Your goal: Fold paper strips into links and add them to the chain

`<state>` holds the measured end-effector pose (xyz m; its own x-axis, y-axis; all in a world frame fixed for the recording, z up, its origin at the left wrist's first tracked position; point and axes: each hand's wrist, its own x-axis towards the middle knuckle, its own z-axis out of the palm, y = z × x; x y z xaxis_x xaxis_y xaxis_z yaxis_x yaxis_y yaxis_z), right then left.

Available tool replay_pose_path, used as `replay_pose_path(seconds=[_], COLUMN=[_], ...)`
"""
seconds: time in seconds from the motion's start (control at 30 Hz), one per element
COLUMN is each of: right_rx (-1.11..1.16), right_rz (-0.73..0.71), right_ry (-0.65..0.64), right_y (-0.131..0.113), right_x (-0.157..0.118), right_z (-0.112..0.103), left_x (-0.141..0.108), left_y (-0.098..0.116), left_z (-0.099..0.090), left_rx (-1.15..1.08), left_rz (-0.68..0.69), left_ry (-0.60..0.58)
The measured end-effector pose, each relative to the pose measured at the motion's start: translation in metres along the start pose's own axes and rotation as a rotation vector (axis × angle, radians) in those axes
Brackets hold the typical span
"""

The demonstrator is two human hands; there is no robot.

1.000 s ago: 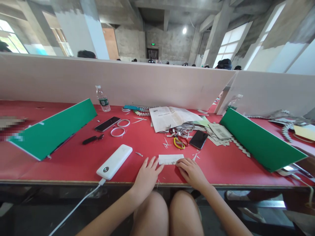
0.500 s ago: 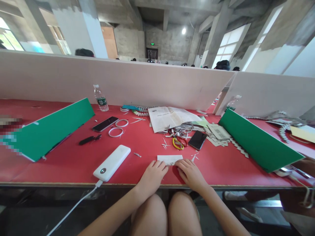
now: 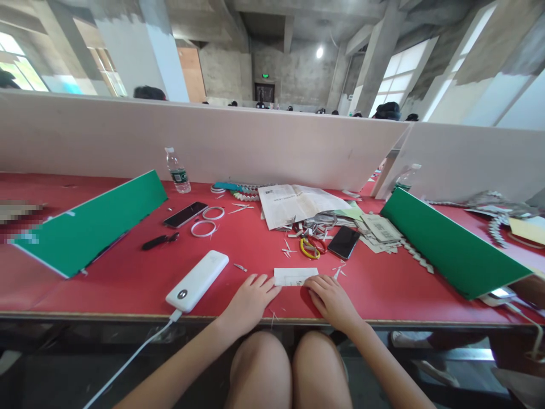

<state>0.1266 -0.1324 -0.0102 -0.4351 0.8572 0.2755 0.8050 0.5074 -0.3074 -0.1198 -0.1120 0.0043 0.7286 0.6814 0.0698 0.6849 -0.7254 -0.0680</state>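
Note:
A white strip of paper with some printing lies flat on the red table in front of me. My left hand rests palm down at the strip's left end, fingers apart, with a fingertip close to its lower left corner; I cannot tell whether it touches. On the right, my right hand lies with its fingers stretched over the strip's lower right corner, its thumb mostly hidden. Thin paper slivers are scattered between the hands near the table edge.
Beyond the strip lie yellow-and-red-handled scissors, a phone and a heap of paper scraps. A white power bank with a cable sits to the left. Green dividers stand at both sides, and a water bottle stands at the back.
My left hand has slid left, off most of the strip, and its fingers have spread. Slivers now show where it was. My right hand stays at the right corner.

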Motion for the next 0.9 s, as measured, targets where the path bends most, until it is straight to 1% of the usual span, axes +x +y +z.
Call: replay_pose_path(seconds=[0.07, 0.13, 0.2, 0.27, 0.33, 0.4, 0.47, 0.53, 0.6, 0.73, 0.9], right_rx=[-0.004, -0.009, -0.017, -0.032, -0.058, -0.095, -0.136, -0.165, -0.178, -0.189, -0.184], right_rz=[0.000, 0.001, 0.000, -0.006, -0.022, -0.043, -0.060, -0.073, -0.094, -0.118, -0.072], right_ry=[0.001, -0.005, -0.011, -0.019, -0.030, -0.045, -0.063, -0.084, -0.108, -0.143, -0.139], right_y=[0.000, 0.001, 0.001, 0.000, 0.000, -0.001, -0.002, -0.003, -0.002, 0.006, 0.023], right_x=[0.000, 0.000, 0.001, 0.001, 0.001, 0.001, 0.002, 0.003, 0.004, 0.002, -0.011], right_z=[0.000, 0.000, 0.001, 0.000, 0.000, -0.001, -0.002, -0.005, -0.008, -0.017, -0.028], left_x=[-0.006, -0.009, -0.007, 0.000, 0.010, 0.019, 0.026, 0.029, 0.030, 0.029, 0.027], left_y=[-0.003, -0.001, 0.006, 0.017, 0.030, 0.042, 0.051, 0.057, 0.058, 0.052, 0.045], left_z=[-0.004, -0.009, -0.013, -0.012, -0.005, 0.005, 0.015, 0.021, 0.021, 0.014, 0.009], left_rx=[0.024, 0.059, 0.093, 0.096, 0.077, 0.065, 0.095, 0.110, 0.090, -0.030, -0.130], left_rz=[-0.045, -0.093, -0.120, -0.103, -0.071, -0.068, -0.166, -0.235, -0.259, -0.269, -0.263], left_ry=[-0.018, -0.038, -0.039, -0.010, 0.017, 0.003, 0.002, -0.002, -0.007, -0.031, -0.052])
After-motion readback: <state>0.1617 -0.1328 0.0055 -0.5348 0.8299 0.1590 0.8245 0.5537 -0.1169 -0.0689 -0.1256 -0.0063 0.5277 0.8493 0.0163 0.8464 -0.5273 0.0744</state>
